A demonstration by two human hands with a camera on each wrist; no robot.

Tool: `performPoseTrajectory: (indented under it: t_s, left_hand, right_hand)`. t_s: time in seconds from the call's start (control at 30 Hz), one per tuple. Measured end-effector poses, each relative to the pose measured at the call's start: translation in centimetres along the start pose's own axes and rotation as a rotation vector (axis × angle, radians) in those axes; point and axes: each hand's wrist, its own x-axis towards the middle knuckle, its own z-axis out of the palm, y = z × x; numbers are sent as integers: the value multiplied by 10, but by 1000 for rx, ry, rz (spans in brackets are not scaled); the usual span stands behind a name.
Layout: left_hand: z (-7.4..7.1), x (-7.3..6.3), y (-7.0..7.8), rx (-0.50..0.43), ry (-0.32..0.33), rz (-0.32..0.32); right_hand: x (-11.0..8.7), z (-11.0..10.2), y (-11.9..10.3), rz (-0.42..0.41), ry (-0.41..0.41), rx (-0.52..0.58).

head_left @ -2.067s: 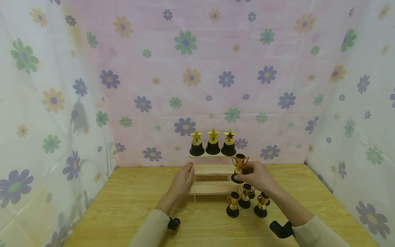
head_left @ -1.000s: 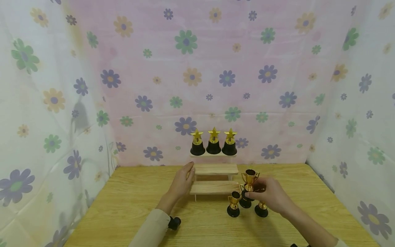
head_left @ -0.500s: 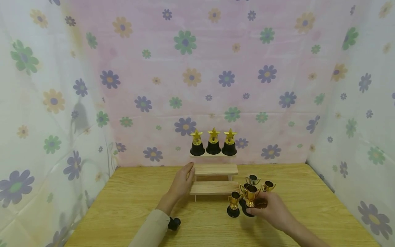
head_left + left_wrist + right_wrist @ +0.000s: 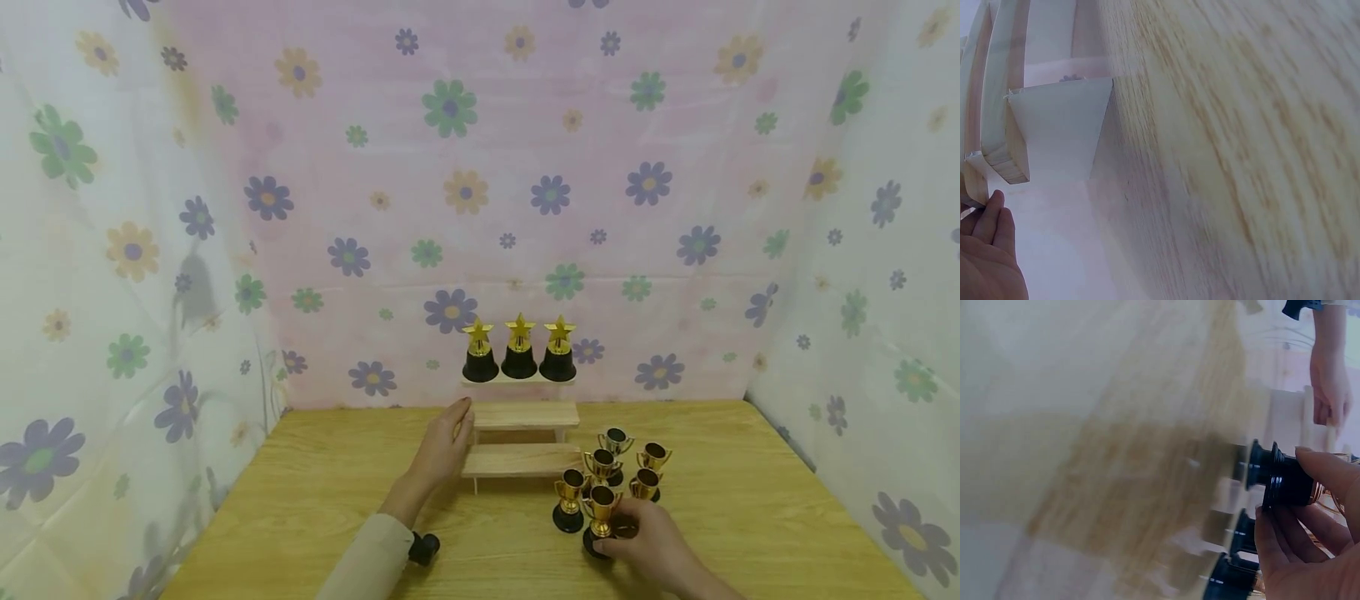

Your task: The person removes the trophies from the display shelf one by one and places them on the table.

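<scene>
My right hand (image 4: pixel 654 540) pinches the black base of a gold trophy cup (image 4: pixel 602 505) at the front of a cluster of cups. In the right wrist view, thumb and fingers hold that black base (image 4: pixel 1290 480) from either side. My left hand (image 4: pixel 441 443) rests against the left end of a three-step wooden stand (image 4: pixel 525 414), fingers nearly straight. The left wrist view shows fingertips (image 4: pixel 996 203) at the end of a step. Three gold star trophies (image 4: pixel 519 360) with black bases stand along the top step; the middle and lowest steps are bare.
Several other cups stand right of the stand: a gold one (image 4: pixel 570 493) left of the held cup, another gold one (image 4: pixel 645 483) to its right, and a silver-looking one (image 4: pixel 616 442) behind. A wooden table (image 4: pixel 322 483) lies underneath, with flowered cloth (image 4: pixel 495 150) around it.
My right hand has carried the gold cup from beside the middle step down and toward the front of the cluster, uncovering the cups behind. The left hand has stayed at the stand.
</scene>
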Motion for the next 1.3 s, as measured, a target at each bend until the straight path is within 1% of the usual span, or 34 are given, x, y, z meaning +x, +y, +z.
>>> performPoseTrajectory:
  t_s: [0.1, 0.33, 0.5, 0.63, 0.87, 0.97, 1.17, 1.23, 1.3]
  left_hand:
    - [1, -1, 1, -4, -1, 2]
    - [0, 0, 3, 1, 8, -5]
    - [-2, 0, 5, -6, 8, -15]
    - [-1, -1, 3, -7, 4, -28]
    - [1, -3, -1, 3, -1, -39]
    - [0, -4, 0, -6, 2, -47]
    - [0, -2, 2, -8, 8, -42]
    - [0, -2, 2, -3, 4, -36]
    - [0, -1, 3, 1, 0, -35]
  right_hand:
    - [0, 3, 4, 14, 13, -12]
    - [0, 6, 12, -2, -29, 37]
    - [2, 9, 11, 36, -11, 31]
    - [1, 11, 12, 47, -6, 25]
    - [-1, 14, 13, 33, -15, 45]
    - [-1, 12, 13, 18, -36, 69]
    - [-6, 3, 16, -68, -96, 70]
    - [-10, -3, 15, -67, -117, 80]
    - [-15, -11, 14, -46, -132, 86]
